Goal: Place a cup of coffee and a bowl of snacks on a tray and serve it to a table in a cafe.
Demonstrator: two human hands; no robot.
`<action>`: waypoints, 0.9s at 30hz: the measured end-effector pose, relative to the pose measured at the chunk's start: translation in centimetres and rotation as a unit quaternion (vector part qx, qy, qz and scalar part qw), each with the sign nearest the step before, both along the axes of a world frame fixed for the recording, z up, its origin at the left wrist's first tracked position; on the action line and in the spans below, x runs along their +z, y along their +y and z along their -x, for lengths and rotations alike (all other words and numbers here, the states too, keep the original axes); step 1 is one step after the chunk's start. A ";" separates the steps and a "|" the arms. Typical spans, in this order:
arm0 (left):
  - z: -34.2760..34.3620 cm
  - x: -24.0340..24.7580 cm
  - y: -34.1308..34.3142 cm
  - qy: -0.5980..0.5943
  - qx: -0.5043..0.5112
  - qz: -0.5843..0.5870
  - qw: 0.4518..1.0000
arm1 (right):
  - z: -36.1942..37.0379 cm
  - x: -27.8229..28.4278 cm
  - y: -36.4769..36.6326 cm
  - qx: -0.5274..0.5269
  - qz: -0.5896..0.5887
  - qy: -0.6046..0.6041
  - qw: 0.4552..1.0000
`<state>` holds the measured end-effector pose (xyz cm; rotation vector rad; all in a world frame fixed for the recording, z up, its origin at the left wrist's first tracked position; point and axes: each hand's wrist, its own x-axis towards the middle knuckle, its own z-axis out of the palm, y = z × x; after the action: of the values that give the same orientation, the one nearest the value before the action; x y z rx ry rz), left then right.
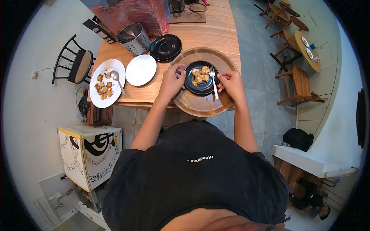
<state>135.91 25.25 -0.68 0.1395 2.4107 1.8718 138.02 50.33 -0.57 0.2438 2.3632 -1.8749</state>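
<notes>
A small black plate (199, 89) rests on a round wooden tray (192, 107), bearing several browned dumpling-like pieces (200, 76). A silver fork (214, 85) leans over the plate's right side, its handle toward me. My left hand (173, 81) grips the plate's left rim, thumb above and fingers curled at the edge. Opposite it, my right hand (230, 85) pinches the right rim close to the fork. Both hands are closed; the undersides of their fingers are hidden.
Left of the tray are a white plate (141, 70), a white oval platter (101, 101) with similar food and a spoon (117, 81), stacked black plates (165, 47) and a perforated metal utensil holder (134, 39). The tray overhangs the wooden table's (219, 23) near edge. A chair (73, 63) stands left.
</notes>
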 end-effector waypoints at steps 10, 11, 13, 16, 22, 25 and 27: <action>-2.2 1.8 -1.9 0.188 0.122 0.219 0.950 | -0.8 1.6 2.8 -0.132 -0.259 0.201 0.936; -2.9 2.3 -2.1 0.133 0.158 0.267 0.941 | -0.8 1.6 3.5 -0.164 -0.314 0.223 0.908; -3.9 2.6 -2.7 0.150 0.171 0.291 0.929 | -0.8 0.9 4.3 -0.175 -0.318 0.173 0.916; -4.3 2.8 -3.1 0.046 0.173 0.327 0.928 | -0.9 -0.6 4.6 -0.133 -0.299 0.178 0.928; -4.1 1.2 -2.3 0.039 0.145 0.384 0.911 | -1.7 -1.2 3.7 -0.143 -0.319 0.108 0.931; -3.7 -0.1 -2.0 0.080 0.166 0.408 0.894 | -2.1 -0.4 2.2 -0.172 -0.377 0.082 0.906; -3.4 -0.5 -2.1 0.080 0.172 0.407 0.894 | -2.3 -0.7 2.0 -0.176 -0.404 0.079 0.894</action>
<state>139.33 23.19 -1.20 -0.2129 3.2664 0.7792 140.28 52.35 -1.29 0.6396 3.2678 -0.8870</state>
